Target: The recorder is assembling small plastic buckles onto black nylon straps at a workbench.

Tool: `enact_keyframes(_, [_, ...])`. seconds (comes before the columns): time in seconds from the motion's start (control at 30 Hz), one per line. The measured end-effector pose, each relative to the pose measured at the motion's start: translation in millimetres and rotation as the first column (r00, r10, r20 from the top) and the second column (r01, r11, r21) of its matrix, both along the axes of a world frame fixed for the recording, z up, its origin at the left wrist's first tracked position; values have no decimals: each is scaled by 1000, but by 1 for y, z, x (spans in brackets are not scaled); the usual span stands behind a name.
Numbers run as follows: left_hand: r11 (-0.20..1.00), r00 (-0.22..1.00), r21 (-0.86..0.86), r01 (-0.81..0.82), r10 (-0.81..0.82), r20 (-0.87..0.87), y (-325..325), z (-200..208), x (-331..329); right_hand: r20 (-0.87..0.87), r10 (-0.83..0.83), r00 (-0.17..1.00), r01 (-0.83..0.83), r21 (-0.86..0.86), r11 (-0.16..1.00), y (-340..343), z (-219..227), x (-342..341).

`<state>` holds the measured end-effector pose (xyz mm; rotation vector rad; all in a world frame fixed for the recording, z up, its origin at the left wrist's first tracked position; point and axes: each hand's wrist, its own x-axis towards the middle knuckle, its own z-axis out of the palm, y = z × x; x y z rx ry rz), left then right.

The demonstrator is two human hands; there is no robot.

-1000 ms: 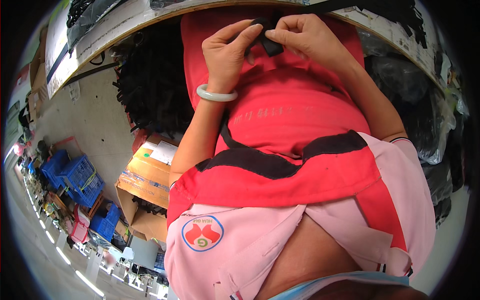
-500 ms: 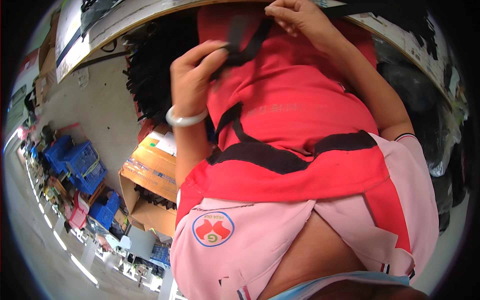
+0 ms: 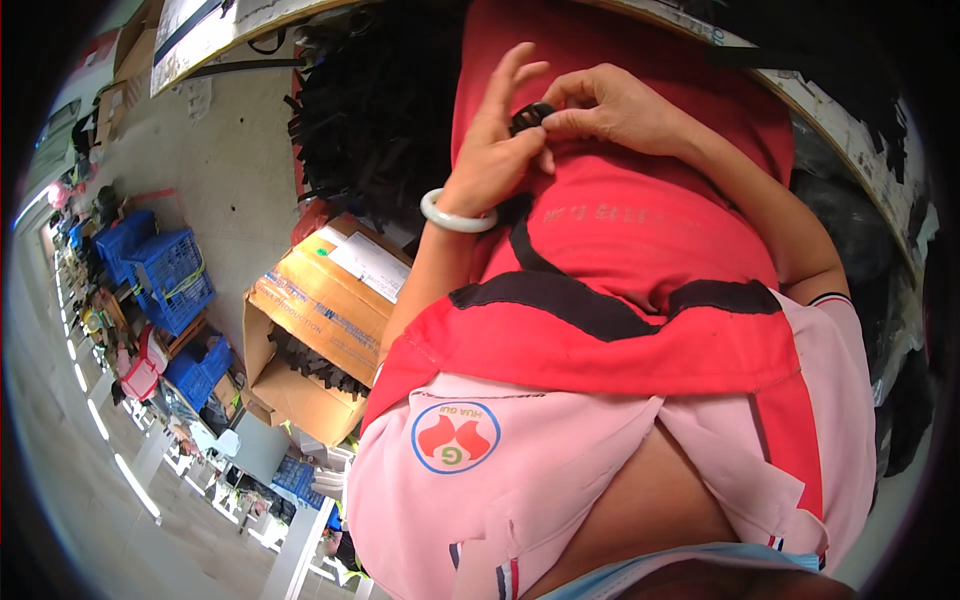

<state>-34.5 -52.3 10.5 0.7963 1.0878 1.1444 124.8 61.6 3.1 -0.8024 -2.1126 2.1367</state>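
Note:
My left hand and my right hand meet in front of the red apron. Between them is a small black piece with slots that looks like a buckle. My right thumb and forefinger pinch its right side. On the other side my left thumb and lower fingers close on it, while two left fingers stretch upward. A white bangle circles my left wrist. Below the hands a black strap lies on the apron; whether it joins the buckle is hidden.
A table edge curves across the top. Left of my body are a pile of black strips and an open cardboard box with black pieces inside. Blue crates stand farther left. Dark plastic bags lie at the right.
Half a second ago my hands were apart with a black strap held between them. Now they are together at the buckle: the left has moved right, the right lower.

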Motion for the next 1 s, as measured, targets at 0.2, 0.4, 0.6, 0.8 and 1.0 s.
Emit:
enact_keyframes(0.2, [997, 976, -72, 31, -15, 216, 19, -2, -7, 92, -251, 964, 266, -244, 933, 18, -4, 39])
enact_keyframes(0.4, [992, 965, 123, 6, 26, -259, 31, 1, 12, 51, -177, 983, 167, -655, 737, 19, -5, 52])
enact_keyframes(0.6, [998, 998, 53, -28, 31, -62, 47, -15, 25, 58, -359, 932, 348, 140, 927, 23, 16, 84])
enact_keyframes(0.8, [988, 998, -138, -68, 65, -22, 54, -12, 34, -163, -452, 877, 177, 984, -10, 57, 8, 146])
enact_keyframes(1.0, [993, 990, 5, -121, 121, -73, 63, -7, 44, -275, -362, 891, 396, 861, 319, 25, 60, 101])
